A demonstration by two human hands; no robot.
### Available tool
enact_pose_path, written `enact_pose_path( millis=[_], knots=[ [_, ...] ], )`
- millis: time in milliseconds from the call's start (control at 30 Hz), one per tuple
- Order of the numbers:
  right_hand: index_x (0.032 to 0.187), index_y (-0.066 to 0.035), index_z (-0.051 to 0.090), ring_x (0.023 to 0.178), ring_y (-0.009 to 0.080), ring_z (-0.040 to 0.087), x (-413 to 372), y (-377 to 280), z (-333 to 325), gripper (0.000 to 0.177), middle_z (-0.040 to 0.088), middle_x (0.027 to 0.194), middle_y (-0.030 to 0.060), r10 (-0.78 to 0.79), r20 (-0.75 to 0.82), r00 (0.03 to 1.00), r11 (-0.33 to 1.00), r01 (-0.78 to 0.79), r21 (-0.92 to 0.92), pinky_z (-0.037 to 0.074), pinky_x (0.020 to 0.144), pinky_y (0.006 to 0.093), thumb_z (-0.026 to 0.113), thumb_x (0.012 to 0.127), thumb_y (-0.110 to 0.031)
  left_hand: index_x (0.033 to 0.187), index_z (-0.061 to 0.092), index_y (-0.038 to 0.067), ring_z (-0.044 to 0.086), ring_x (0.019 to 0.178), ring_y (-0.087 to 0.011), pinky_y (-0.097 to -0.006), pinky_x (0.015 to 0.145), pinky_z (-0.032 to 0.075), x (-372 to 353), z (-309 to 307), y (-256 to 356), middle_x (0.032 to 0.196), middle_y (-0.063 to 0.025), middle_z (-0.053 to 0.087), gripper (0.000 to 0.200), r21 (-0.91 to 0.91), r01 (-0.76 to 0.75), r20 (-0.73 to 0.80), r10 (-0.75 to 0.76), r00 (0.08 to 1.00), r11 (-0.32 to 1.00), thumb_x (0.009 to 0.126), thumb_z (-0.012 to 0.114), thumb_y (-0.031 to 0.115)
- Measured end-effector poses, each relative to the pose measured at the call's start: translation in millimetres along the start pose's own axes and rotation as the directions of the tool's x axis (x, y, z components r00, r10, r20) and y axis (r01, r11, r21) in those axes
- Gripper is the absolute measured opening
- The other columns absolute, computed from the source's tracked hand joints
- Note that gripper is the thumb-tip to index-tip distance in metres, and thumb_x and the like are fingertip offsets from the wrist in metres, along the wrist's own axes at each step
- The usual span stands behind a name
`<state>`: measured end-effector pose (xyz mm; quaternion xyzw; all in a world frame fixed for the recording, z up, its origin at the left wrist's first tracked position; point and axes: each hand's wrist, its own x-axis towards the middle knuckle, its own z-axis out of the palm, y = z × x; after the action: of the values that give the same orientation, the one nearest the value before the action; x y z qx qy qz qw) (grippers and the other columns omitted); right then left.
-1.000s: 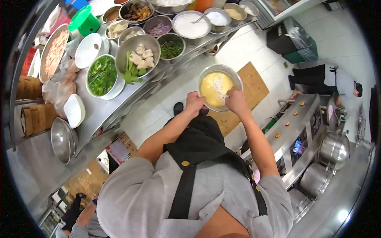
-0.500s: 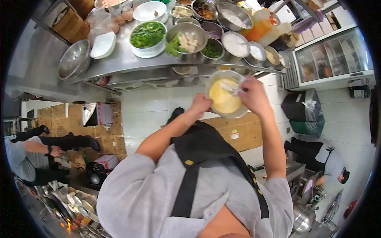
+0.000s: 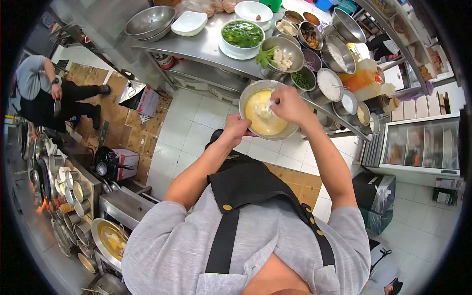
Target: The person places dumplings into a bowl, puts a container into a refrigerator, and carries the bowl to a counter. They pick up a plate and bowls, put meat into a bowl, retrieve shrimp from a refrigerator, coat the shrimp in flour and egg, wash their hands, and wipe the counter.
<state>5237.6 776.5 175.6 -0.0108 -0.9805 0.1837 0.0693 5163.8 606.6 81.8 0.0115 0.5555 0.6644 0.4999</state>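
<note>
A wide round bowl (image 3: 243,104) of pale yellow liquid (image 3: 271,127) is held in front of my body, near the front edge of the steel counter. My left hand (image 3: 238,126) grips the bowl's near left rim, thumb at the edge and fingers underneath. Above the bowl, my right hand (image 3: 291,104) is closed around a pale whisk-like utensil (image 3: 268,109). Its lower end is blurred and dips into the liquid, where whitish froth or lumps show around it.
Bowls of leafy greens (image 3: 242,33), chopped herbs (image 3: 303,78) and white powder (image 3: 330,82) crowd the steel counter (image 3: 206,42). A glass-fronted fridge (image 3: 420,142) stands at right. Another person (image 3: 37,88) works at far left, near a stove with flame; part of another person (image 3: 383,263) shows lower right.
My view has turned, so the counter and room appear rotated. The bowl sits slightly further left in view, and my right hand has moved left over it, the utensil still in the liquid.
</note>
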Motion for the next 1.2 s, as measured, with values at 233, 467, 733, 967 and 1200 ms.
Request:
enact_pose_path(
  millis=[233, 467, 733, 967, 1200],
  knots=[
    [0.075, 0.0, 0.065, 0.08, 0.0377, 0.058, 15.6, 4.2, 8.0, 0.014, 0.058, 0.083, 0.0198, 0.259, -0.055, 0.964, 0.963, -0.253, 0.088, 0.048, 0.073, 0.0433, 0.061, 0.065, -0.009, 0.095, 0.057, -0.012, 0.066, 0.074, -0.0265, -0.0357, 0.057, 0.06, 13.7, -33.5, 29.8, 0.088, -0.0165, 0.063, 0.021, 0.035, -0.017, -0.011, 0.018, 1.0, 0.999, 0.076, 0.049, -0.007],
    [0.074, 0.0, 0.065, 0.081, 0.0395, 0.058, -6.8, 28.5, 107.4, 0.014, 0.057, 0.09, 0.0232, 0.481, 0.014, 0.877, 0.875, -0.479, -0.07, 0.048, 0.075, 0.0442, 0.053, 0.067, -0.003, 0.095, 0.057, -0.011, 0.065, 0.076, -0.0273, -0.0377, 0.059, 0.059, 45.1, -39.3, 34.3, 0.092, -0.0181, 0.062, 0.019, 0.229, 0.032, 0.124, -0.062, 0.99, 0.973, 0.078, 0.049, -0.008],
    [0.072, 0.002, 0.064, 0.081, 0.0383, 0.06, -78.4, 22.5, 105.7, 0.012, 0.059, 0.086, 0.0242, 0.717, -0.147, 0.682, 0.686, -0.727, -0.024, 0.049, 0.076, 0.0435, 0.054, 0.066, -0.002, 0.097, 0.056, -0.011, 0.065, 0.077, -0.0266, -0.0387, 0.062, 0.059, 69.5, -9.8, -3.0, 0.093, -0.017, 0.063, 0.018, 0.229, 0.171, 0.303, -0.237, 0.923, 0.958, 0.08, 0.053, -0.005],
    [0.066, 0.004, 0.06, 0.079, 0.0376, 0.059, -152.4, 50.1, 139.2, 0.007, 0.058, 0.075, 0.0225, 0.835, -0.076, 0.545, 0.548, -0.836, 0.025, 0.048, 0.074, 0.0436, 0.057, 0.063, -0.002, 0.099, 0.056, -0.009, 0.066, 0.078, -0.0277, -0.0396, 0.061, 0.059, 98.8, 17.5, -82.7, 0.095, -0.0169, 0.063, 0.018, 0.326, 0.251, 0.28, -0.347, 0.895, 0.911, 0.081, 0.054, -0.004],
    [0.096, -0.003, 0.065, 0.092, 0.0325, 0.06, -209.9, 87.5, 142.9, 0.025, 0.062, 0.1, 0.0155, 0.836, -0.444, 0.321, 0.526, -0.697, 0.487, 0.05, 0.079, 0.0352, 0.061, 0.072, -0.006, 0.091, 0.043, -0.004, 0.061, 0.087, -0.0331, -0.0526, 0.077, 0.054, 157.3, 37.4, -165.9, 0.1, -0.0213, 0.057, 0.016, 0.328, 0.306, 0.155, -0.371, 0.916, 0.894, 0.079, 0.05, -0.01]
  ],
)
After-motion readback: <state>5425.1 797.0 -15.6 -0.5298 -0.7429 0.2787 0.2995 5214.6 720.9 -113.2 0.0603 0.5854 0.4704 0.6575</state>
